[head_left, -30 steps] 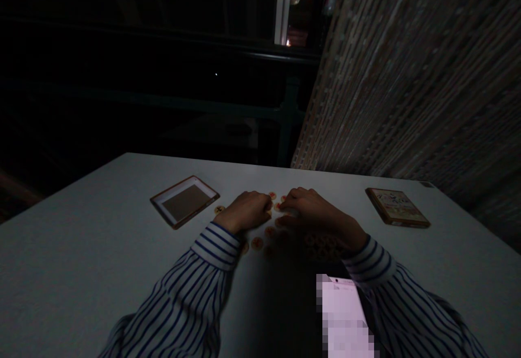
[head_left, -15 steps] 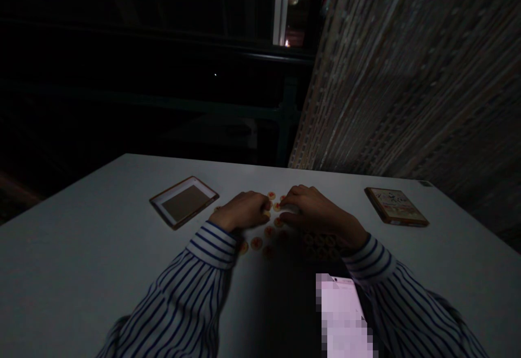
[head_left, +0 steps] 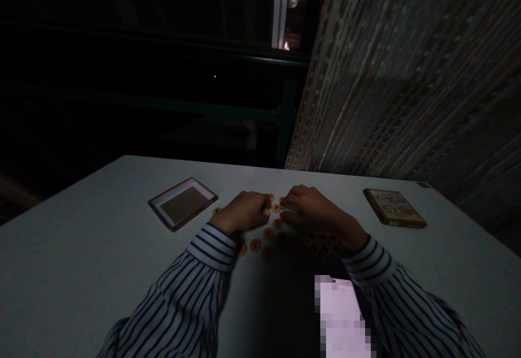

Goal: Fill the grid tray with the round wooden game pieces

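Round Chinese chess pieces [head_left: 255, 245] with red characters lie scattered on the white table between my two hands. My left hand [head_left: 246, 210] is curled, thumb and fingers closed on a pale Chinese chess piece [head_left: 266, 212] at its fingertips. Facing it, my right hand [head_left: 311, 210] is bent, with a gap between its thumb and index finger and nothing visible in the gap. A red-marked piece [head_left: 277, 208] lies just left of the right fingertips. Below the right palm, rows of pieces [head_left: 321, 247] sit close together in shadow. A dark-marked piece [head_left: 217, 211] shows behind my left wrist.
An open shallow box part [head_left: 198, 218] with a brown inside is at the left. A closed-looking printed box lid [head_left: 394, 206] lies at the right. A lit phone [head_left: 342, 314] stands near the front, by my right sleeve. A beaded curtain [head_left: 366, 76] hangs behind the table [head_left: 81, 271].
The view has shifted very slightly. Both hands stay in nearly the same place among the pieces, and the dark-marked piece behind my left wrist shows a little more.
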